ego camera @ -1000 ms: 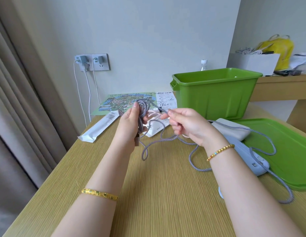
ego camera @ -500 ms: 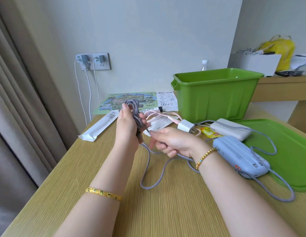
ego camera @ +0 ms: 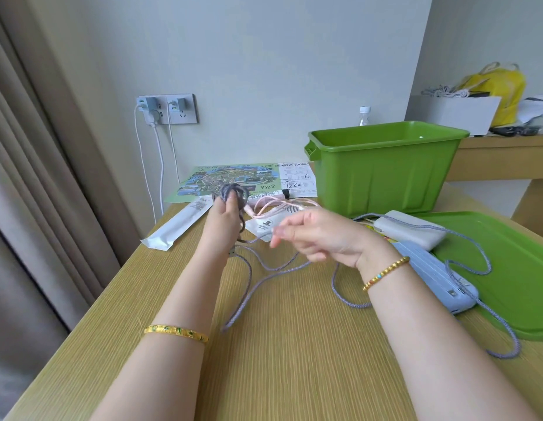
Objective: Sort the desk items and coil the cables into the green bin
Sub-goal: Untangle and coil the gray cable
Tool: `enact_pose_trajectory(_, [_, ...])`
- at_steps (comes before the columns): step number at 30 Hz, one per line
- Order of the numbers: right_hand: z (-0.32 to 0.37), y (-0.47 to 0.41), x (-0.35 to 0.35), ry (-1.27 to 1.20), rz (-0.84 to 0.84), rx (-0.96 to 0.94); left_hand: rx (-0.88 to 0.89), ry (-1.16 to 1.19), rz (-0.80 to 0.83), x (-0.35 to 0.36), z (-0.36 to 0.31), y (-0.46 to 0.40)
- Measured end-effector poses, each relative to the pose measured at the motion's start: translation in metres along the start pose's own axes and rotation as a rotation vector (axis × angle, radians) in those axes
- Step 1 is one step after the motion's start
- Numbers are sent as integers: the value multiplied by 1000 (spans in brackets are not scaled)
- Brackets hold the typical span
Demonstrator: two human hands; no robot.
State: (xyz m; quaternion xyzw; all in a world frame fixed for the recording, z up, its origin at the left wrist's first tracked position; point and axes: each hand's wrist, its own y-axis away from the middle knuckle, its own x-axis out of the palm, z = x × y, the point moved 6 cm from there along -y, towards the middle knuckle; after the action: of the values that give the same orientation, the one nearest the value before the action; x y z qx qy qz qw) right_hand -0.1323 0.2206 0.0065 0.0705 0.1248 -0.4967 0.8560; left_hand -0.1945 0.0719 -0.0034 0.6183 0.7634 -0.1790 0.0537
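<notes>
On the wooden desk (ego camera: 294,344), as seen from the head camera, a grey braided cable (ego camera: 265,279) is being handled by two bare hands. A bundle of its loops (ego camera: 233,192) is gripped by the left hand (ego camera: 223,220), held upright above the far left part of the desk, with the thumb pressed against the loops. The right hand (ego camera: 318,238) is held just right of it, blurred by motion, its fingers loosely curled; whether the cable is pinched by it cannot be told. From the bundle the loose length is trailed down across the desk, under the right wrist, and out to the right, where it is laid over a pale blue power bank (ego camera: 437,278) and a white power bank (ego camera: 413,229) and curved near the desk's right edge. The green bin (ego camera: 382,171) is stood at the far right of the desk, open at the top; its contents cannot be seen. A green lid (ego camera: 513,268) is laid flat to the right, with the blue power bank resting partly on its near left edge. A pink cable (ego camera: 282,205) is lain beyond the hands, on a small white packet (ego camera: 264,226). A long white packet (ego camera: 179,223) is placed at the far left, and a printed map (ego camera: 233,177) and a paper slip (ego camera: 297,177) lie against the wall. Two chargers are plugged into a wall socket (ego camera: 168,109)
</notes>
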Motion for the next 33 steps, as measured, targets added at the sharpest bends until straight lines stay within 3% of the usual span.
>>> enact_pose_trajectory(6, [-4, 1, -35, -209, -373, -49, 64, -227, 339, 33, -2, 15])
enact_pose_trajectory(10, [-9, 0, -44, -201, -528, -53, 116, -67, 643, 48, -9, 33])
enact_pose_trajectory(12, [-10, 1, -48, -162, -585, -57, 152, -43, 708, 52, -15, 40])
enact_pose_trajectory(19, [-10, 3, -52, -121, -618, -57, 203, -141, 672, 49, -17, 42])
enact_pose_trajectory(22, [-12, 2, -49, -111, -514, -24, 221, -152, 572, 46, -18, 38])
enact_pose_trajectory(27, [-15, -3, -36, 12, -364, 35, 227, -61, 540, 47, -20, 36])
enact_pose_trajectory(33, [-15, -4, -32, -171, -289, -31, 160, 49, 519, 46, -21, 36])
